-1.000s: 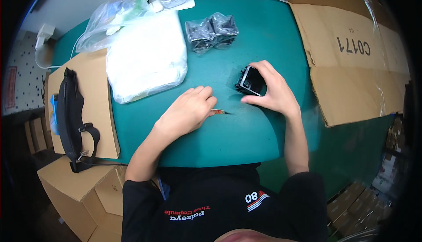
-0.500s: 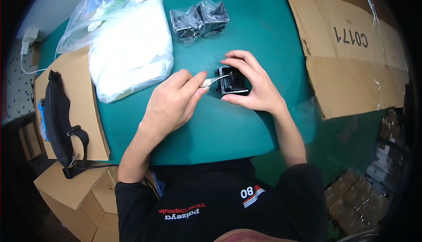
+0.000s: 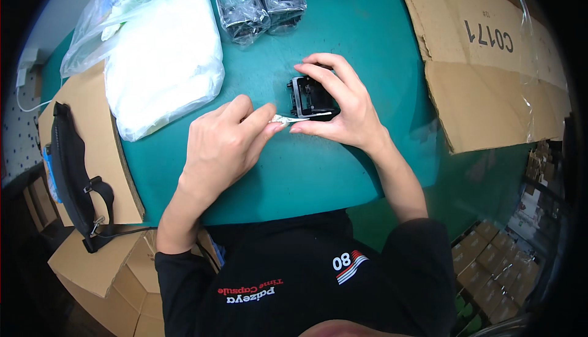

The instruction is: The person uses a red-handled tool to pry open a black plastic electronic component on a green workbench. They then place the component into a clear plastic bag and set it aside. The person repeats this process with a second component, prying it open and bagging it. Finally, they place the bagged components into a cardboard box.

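Here, the left hand is pinching a thin tool along a black box's near edge over the counter; the half-curled right hand, cupping the box, may be risking jabs if the tool slips.

A wide brown corrugated cardboard flap at the right bears one row of large black printed characters, upside down, with a smaller dark row above it. The black short-sleeved cotton shirt carries inverted lettering, red above white as seen here, and white numerals beside red and white slanted stripes.
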`<action>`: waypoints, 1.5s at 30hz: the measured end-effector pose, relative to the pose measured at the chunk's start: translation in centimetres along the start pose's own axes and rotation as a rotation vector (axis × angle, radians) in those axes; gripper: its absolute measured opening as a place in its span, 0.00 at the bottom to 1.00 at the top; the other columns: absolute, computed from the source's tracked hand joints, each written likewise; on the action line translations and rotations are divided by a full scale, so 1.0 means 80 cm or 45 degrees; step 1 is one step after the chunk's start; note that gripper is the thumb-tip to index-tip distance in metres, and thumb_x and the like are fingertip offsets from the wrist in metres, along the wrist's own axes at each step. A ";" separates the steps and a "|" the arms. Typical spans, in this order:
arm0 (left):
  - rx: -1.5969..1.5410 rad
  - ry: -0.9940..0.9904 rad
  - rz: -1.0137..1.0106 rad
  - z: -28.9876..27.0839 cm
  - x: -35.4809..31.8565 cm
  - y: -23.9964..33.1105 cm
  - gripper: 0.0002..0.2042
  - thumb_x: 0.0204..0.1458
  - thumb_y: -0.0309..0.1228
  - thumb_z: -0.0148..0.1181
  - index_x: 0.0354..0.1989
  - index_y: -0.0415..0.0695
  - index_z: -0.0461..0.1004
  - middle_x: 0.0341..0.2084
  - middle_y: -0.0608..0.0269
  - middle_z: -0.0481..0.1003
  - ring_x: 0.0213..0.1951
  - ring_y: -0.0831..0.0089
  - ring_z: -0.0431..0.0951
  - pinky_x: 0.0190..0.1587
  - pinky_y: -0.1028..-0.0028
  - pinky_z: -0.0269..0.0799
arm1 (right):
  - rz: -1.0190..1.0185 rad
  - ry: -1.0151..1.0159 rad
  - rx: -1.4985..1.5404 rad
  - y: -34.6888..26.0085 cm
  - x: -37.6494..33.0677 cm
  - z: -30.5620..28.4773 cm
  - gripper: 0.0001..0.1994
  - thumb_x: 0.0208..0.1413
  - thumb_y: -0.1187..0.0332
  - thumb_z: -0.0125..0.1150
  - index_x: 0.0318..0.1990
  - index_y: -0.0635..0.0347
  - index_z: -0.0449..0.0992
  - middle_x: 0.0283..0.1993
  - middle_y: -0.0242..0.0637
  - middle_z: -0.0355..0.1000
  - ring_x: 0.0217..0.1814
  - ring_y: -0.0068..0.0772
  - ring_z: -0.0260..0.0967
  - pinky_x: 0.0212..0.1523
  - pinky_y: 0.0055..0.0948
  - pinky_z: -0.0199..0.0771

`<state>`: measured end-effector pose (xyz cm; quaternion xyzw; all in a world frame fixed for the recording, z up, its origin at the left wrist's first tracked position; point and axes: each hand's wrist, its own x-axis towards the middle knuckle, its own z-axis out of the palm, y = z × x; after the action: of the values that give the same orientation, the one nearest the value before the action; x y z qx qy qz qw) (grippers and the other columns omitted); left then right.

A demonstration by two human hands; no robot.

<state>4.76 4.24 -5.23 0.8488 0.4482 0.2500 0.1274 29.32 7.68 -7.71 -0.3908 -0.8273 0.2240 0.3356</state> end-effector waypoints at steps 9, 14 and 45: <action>0.060 -0.024 -0.067 0.002 -0.002 0.006 0.08 0.56 0.38 0.68 0.39 0.49 0.81 0.22 0.65 0.67 0.22 0.67 0.76 0.22 0.66 0.68 | 0.042 0.009 0.001 0.000 -0.004 0.013 0.38 0.37 0.51 0.84 0.55 0.61 0.77 0.56 0.43 0.72 0.58 0.49 0.72 0.58 0.44 0.74; 0.038 -0.042 -0.091 0.003 -0.003 0.005 0.08 0.58 0.39 0.67 0.39 0.51 0.81 0.21 0.65 0.67 0.20 0.65 0.75 0.21 0.65 0.67 | 0.028 0.028 -0.016 0.003 -0.005 0.017 0.36 0.38 0.50 0.83 0.53 0.61 0.76 0.52 0.43 0.73 0.55 0.49 0.72 0.56 0.43 0.74; -0.037 -0.145 -0.191 -0.004 -0.001 0.005 0.07 0.57 0.36 0.68 0.40 0.49 0.84 0.20 0.62 0.69 0.19 0.62 0.72 0.22 0.64 0.65 | 0.082 -0.037 0.009 0.002 0.000 0.015 0.36 0.35 0.54 0.85 0.52 0.60 0.76 0.45 0.40 0.73 0.47 0.46 0.72 0.50 0.40 0.74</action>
<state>4.80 3.92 -4.80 0.8238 0.4988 0.1973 0.1833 28.55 7.62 -8.60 -0.4127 -0.8184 0.2432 0.3175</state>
